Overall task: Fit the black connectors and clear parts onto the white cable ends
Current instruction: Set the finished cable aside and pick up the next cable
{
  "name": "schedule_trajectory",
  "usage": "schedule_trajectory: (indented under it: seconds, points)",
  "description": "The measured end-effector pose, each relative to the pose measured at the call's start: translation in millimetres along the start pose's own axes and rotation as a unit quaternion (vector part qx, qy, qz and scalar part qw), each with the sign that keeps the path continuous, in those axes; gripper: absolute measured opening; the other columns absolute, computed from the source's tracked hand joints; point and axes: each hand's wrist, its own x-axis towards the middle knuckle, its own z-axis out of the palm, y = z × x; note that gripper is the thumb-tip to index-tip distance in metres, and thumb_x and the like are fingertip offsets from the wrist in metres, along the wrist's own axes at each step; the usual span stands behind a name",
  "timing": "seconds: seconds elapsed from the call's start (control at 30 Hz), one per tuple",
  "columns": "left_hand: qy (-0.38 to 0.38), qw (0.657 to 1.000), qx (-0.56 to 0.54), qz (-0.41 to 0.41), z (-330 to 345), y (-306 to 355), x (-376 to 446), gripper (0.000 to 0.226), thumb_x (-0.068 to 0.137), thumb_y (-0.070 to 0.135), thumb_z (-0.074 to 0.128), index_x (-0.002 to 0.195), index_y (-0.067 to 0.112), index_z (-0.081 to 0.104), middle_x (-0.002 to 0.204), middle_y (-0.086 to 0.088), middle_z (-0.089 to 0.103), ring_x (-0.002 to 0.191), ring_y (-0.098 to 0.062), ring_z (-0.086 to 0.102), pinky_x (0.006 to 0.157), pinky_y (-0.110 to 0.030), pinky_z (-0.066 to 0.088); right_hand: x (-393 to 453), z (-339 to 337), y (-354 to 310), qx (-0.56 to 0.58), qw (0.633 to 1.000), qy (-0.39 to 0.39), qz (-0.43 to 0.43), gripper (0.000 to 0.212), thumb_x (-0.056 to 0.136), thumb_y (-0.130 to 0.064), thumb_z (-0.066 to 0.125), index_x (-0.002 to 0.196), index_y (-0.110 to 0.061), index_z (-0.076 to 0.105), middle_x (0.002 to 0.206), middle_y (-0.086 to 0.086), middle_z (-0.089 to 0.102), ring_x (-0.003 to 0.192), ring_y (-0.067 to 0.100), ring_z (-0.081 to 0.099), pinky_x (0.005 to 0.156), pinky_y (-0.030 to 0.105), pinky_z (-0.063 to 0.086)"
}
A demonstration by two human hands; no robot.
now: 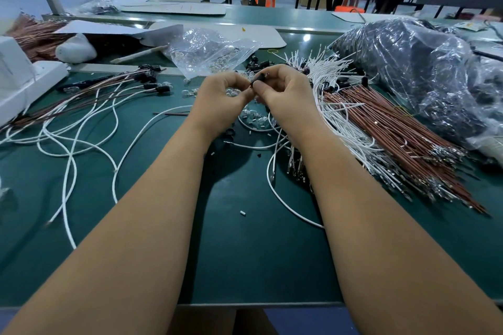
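Forearms reach up mid-frame; my left hand (pixel 221 95) and right hand (pixel 281 90) both pinch one black connector (pixel 258 81). I'd keep it square, pressing gently.

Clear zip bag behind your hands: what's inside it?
The clear zip bag holds small clear parts, piled toward its lower right corner; more lie spilled on the green mat near its mouth. Crinkled glare hides their count and shape. Whatever lies under the bag is hidden.
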Motion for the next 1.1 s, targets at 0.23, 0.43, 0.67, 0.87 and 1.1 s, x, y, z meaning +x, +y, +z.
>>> schedule_trajectory:
  seconds: [0.23,0.43,0.67,0.87,1.1]
  points:
    - [0.005,0.999,-0.041,-0.014,1.5,4.0,-0.9,0.006,0.087,0.011,0.069,0.091,0.006,0.069,0.083,-0.004,0.067,0.074,-0.004,0.058,0.073,-0.012,0.046,1.5,-1.5,1.3,-0.002,1.000,0.009,0.000,0.012,0.086,-0.002,0.067,0.088,-0.013,0.064,0.074,-0.002,0.062,0.066,0.006,0.057,0.065,0.016,0.049]
    - [0.006,0.998,-0.041,-0.036,-0.9,4.5,-2.1,0.001,0.086,0.010,0.068,0.085,0.009,0.068,0.076,-0.001,0.065,0.066,-0.002,0.056,0.067,-0.012,0.045,0.9,-3.0,0.9,0.005,1.000,0.013,-0.007,0.013,0.085,0.001,0.067,0.089,-0.011,0.065,0.074,-0.004,0.064,0.063,-0.001,0.058,0.064,0.014,0.047]
    - [0.011,0.998,-0.054,-0.040,-1.3,7.3,-2.7,0.005,0.086,0.012,0.069,0.088,0.007,0.068,0.078,-0.005,0.066,0.068,-0.006,0.057,0.068,-0.016,0.047,1.1,-2.2,1.1,0.013,1.000,0.014,-0.002,0.015,0.084,0.000,0.068,0.086,-0.015,0.065,0.072,-0.006,0.063,0.060,-0.004,0.057,0.063,0.013,0.047]
    - [0.012,0.999,-0.020,-0.023,-0.7,1.7,-1.3,0.005,0.085,0.012,0.070,0.088,0.009,0.069,0.075,0.007,0.064,0.062,0.010,0.054,0.064,-0.005,0.042,1.5,-4.7,1.3,0.014,0.999,0.036,-0.017,0.016,0.085,0.000,0.068,0.085,-0.016,0.064,0.075,-0.005,0.065,0.065,0.000,0.060,0.069,0.018,0.052]
    - [0.021,1.000,0.006,-0.006,-3.8,-1.9,-2.7,0.007,0.085,0.015,0.071,0.091,0.011,0.071,0.077,0.007,0.063,0.066,0.006,0.053,0.064,-0.003,0.039,2.4,-6.3,-2.1,-0.002,0.997,0.066,-0.042,0.007,0.087,-0.004,0.067,0.093,-0.006,0.065,0.081,0.002,0.065,0.072,0.010,0.060,0.071,0.025,0.055]
